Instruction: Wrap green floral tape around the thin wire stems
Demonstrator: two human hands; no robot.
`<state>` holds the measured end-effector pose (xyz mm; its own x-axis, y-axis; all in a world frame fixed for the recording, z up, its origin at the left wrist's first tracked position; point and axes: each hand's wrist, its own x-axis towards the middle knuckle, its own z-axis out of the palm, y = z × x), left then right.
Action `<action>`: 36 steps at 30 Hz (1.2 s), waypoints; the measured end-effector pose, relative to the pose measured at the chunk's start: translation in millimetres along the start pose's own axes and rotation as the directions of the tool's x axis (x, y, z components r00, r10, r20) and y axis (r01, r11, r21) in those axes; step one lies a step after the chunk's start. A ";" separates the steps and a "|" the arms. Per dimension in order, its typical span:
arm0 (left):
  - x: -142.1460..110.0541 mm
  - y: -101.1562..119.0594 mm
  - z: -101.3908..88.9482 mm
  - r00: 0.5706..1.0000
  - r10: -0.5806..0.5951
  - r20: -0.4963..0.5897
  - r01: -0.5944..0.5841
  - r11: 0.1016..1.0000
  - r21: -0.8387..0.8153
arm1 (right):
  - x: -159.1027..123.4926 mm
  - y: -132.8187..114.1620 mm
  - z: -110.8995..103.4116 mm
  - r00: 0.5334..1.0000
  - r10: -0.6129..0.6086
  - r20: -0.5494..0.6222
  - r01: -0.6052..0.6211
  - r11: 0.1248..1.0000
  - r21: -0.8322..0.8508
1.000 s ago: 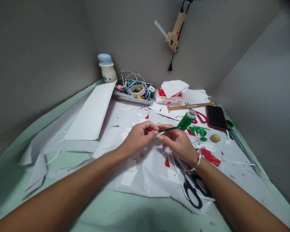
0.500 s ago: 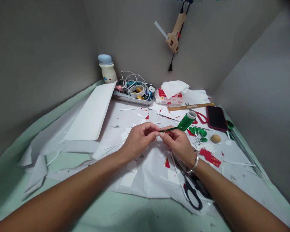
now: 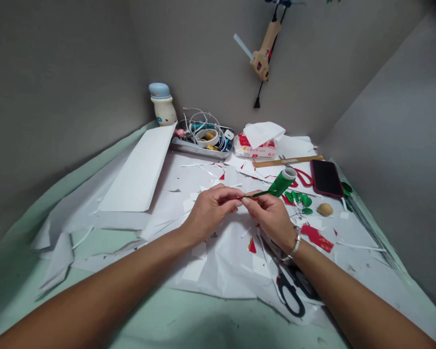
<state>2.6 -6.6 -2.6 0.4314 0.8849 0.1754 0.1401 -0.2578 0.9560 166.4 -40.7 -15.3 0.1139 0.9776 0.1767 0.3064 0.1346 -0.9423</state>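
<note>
Over the middle of the paper-covered table, my two hands meet fingertip to fingertip. My left hand [image 3: 214,208] pinches the end of a thin stem-like piece, mostly hidden by the fingers; a little red shows there. My right hand [image 3: 272,215], with a silver bangle at its wrist, closes thumb and finger on the same spot. A dark green thread [image 3: 263,193] runs from the fingertips to a tilted spool of green thread [image 3: 282,182] just behind my right hand. Whether the right fingers also support the spool I cannot tell.
Black-handled scissors [image 3: 290,295] lie under my right forearm. Green leaf-like pieces [image 3: 300,199], a brown nut-like object [image 3: 325,209], and a phone [image 3: 327,178] lie right. Behind stand a metal tray [image 3: 203,151], tissue pack [image 3: 255,148] and bottle [image 3: 164,109]. A glue gun [image 3: 264,51] hangs above.
Both hands keep nearly the same place and pinch. Between the fingertips, a bit of red shows where it looked dark green before. The whole view has shifted slightly.
</note>
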 end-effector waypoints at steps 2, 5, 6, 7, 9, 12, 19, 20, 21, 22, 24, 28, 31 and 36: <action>-0.8 0.9 0.4 1.000 -0.008 -0.005 0.008 1.000 0.002 | -0.2 -1.8 -0.5 1.000 -0.002 -0.010 0.002 1.000 -0.015; -1.5 1.8 1.2 1.000 -0.029 -0.007 0.029 1.000 0.003 | -0.2 -3.6 -0.8 0.999 -0.006 -0.044 0.005 1.000 -0.024; -1.4 1.7 1.4 0.999 -0.039 -0.005 0.039 0.999 -0.001 | -0.2 -3.8 -0.8 0.998 -0.008 -0.056 0.006 1.000 -0.030; -1.2 1.4 1.5 0.999 -0.050 -0.003 0.050 0.999 -0.012 | -0.2 -3.8 -0.8 0.998 -0.011 -0.064 0.008 0.999 -0.037; -0.3 0.5 1.2 0.998 -0.068 -0.001 0.068 0.997 -0.038 | 0.1 -3.7 -0.7 0.997 -0.013 -0.073 0.010 0.999 -0.040; 1.1 -0.1 0.0 0.997 -0.079 -0.008 0.079 0.997 -0.025 | 0.8 -3.1 -0.7 0.997 0.003 -0.079 -0.004 1.000 -0.014; 2.3 4.5 -1.3 0.992 -0.118 0.050 0.118 0.993 0.008 | 1.5 0.2 0.6 0.999 0.006 -0.052 -0.007 1.000 -0.023; 2.4 4.4 -1.2 0.992 -0.121 0.044 0.120 0.993 0.012 | 1.4 1.0 1.0 0.999 0.002 -0.046 -0.003 1.000 -0.027; 2.5 4.0 -1.2 0.992 -0.125 0.032 0.124 0.992 0.022 | 1.3 1.9 1.4 0.999 -0.001 -0.038 0.000 1.000 -0.029; 2.6 3.2 -1.2 0.991 -0.130 0.018 0.129 0.991 0.041 | 1.2 2.9 1.7 1.000 -0.003 -0.029 0.002 0.999 -0.034; 2.7 1.2 -1.2 0.992 -0.123 -0.014 0.123 0.987 0.105 | 1.4 5.0 2.0 1.000 -0.004 -0.006 0.004 0.999 -0.047; 2.1 -1.4 -1.6 0.999 0.007 -0.054 0.008 0.964 0.264 | 2.3 8.2 1.1 0.999 -0.016 0.048 0.019 0.998 -0.055; 1.5 -0.9 -1.6 0.994 0.078 -0.075 -0.052 0.953 0.300 | 2.5 8.2 0.2 0.997 -0.025 0.074 0.029 0.998 -0.052; 0.9 0.9 -1.5 0.993 0.070 -0.100 -0.038 0.956 0.290 | 0.3 6.8 0.6 0.987 -0.086 0.135 0.097 0.992 -0.075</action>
<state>1.8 -5.5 -1.2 0.3489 0.8992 0.2641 0.3757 -0.3924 0.8396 167.9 -39.4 -21.8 -0.0414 0.9753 0.2172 0.3862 0.2161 -0.8968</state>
